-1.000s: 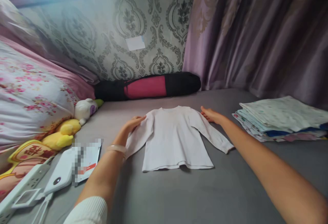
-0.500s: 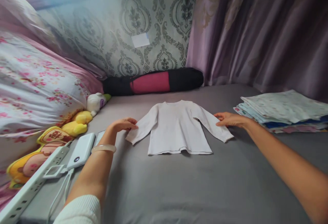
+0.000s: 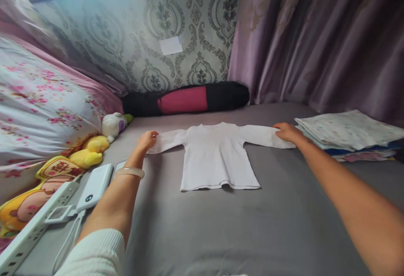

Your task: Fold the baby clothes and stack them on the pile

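A small white long-sleeved shirt (image 3: 217, 154) lies flat on the grey bed sheet (image 3: 202, 229), collar toward the wall and hem toward me. Its two sleeves are stretched out sideways. My left hand (image 3: 147, 140), with a pale bangle (image 3: 130, 173) on the wrist, pinches the upper edge of the left sleeve close to the cuff. At the other side, my right hand (image 3: 287, 133) grips the upper edge of the right sleeve near its cuff. Some wrinkles run down the shirt's front, and the hem has a small fold in its middle.
Folded cloths (image 3: 353, 131) are stacked at the right. Along the left lie a power strip (image 3: 38, 225), a white power bank (image 3: 94, 187), cables, a phone (image 3: 120, 165) and plush toys (image 3: 91, 149). A black and red bolster-shaped bag (image 3: 186, 99) rests against the wall.
Both hands have moved up and outward with the sleeves. The sleeves slanted down before and now stretch nearly straight out to the sides. The shirt's body has stayed in place.
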Motion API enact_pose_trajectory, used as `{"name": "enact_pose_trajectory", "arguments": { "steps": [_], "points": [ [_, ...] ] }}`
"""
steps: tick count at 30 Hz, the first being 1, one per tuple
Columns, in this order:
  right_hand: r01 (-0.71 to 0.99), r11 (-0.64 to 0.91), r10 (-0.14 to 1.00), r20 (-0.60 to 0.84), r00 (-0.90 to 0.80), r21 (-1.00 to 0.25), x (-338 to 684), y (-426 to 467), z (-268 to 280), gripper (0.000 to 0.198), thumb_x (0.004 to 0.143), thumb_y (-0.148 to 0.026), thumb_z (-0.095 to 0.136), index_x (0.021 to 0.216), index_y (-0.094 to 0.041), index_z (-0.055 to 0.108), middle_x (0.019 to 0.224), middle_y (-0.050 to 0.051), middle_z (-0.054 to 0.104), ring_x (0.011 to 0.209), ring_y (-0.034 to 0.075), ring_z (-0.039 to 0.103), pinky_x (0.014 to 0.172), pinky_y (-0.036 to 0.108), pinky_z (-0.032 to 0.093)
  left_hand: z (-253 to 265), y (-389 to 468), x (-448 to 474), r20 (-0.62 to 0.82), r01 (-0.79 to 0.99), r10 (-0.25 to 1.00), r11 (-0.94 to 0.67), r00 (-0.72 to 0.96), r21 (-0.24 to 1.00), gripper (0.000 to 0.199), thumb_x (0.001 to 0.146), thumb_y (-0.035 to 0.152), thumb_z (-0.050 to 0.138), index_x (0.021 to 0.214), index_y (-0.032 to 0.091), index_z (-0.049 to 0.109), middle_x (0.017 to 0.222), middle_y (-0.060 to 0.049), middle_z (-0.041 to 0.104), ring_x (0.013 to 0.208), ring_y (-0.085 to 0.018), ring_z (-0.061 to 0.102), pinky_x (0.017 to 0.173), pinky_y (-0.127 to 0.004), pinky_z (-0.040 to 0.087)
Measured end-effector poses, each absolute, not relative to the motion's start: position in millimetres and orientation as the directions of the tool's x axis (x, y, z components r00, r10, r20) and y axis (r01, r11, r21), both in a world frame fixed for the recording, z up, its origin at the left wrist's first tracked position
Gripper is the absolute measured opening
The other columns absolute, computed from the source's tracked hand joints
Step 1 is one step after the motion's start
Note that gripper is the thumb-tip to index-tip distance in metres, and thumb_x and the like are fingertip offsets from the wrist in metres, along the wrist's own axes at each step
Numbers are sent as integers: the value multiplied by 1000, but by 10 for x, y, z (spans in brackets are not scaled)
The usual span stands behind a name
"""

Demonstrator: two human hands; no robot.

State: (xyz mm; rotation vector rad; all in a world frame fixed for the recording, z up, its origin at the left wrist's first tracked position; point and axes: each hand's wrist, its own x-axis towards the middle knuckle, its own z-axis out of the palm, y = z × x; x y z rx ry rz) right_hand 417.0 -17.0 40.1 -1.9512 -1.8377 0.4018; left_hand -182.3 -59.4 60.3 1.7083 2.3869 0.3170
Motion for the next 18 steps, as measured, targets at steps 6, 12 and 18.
{"name": "enact_pose_trajectory", "arguments": {
  "steps": [6, 12, 18],
  "points": [
    [998, -62, 944, 324, 65, -19, 3805, -491, 364, 34, 85, -5, 43, 108, -13, 67, 110, 23, 62, 98, 26, 56, 77, 35, 35, 601, -842, -1439, 183, 926, 908, 359, -376, 121, 39, 86, 31, 48, 119, 17, 62, 126, -20, 56, 121, -36, 46, 97, -47, 34],
    [963, 69, 995, -55, -86, -260, 3243, -1145, 276, 42, 91, -46, 42, 72, -18, 66, 70, 8, 65, 65, 18, 57, 57, 27, 31, 620, -1532, -950, -175, 941, 962, 246, -209, 231, 39, 87, 47, 43, 87, 18, 69, 91, -10, 71, 98, -31, 59, 93, -45, 34],
    [937, 64, 968, -206, -141, -342, 3030, -1720, 167, 41, 85, -52, 44, 67, -20, 63, 65, 3, 65, 61, 15, 56, 55, 25, 30, 534, -2125, -611, -283, 889, 949, 247, -141, 385, 38, 80, 53, 50, 75, 19, 67, 75, -3, 70, 81, -24, 62, 91, -42, 34]
  ]
}}
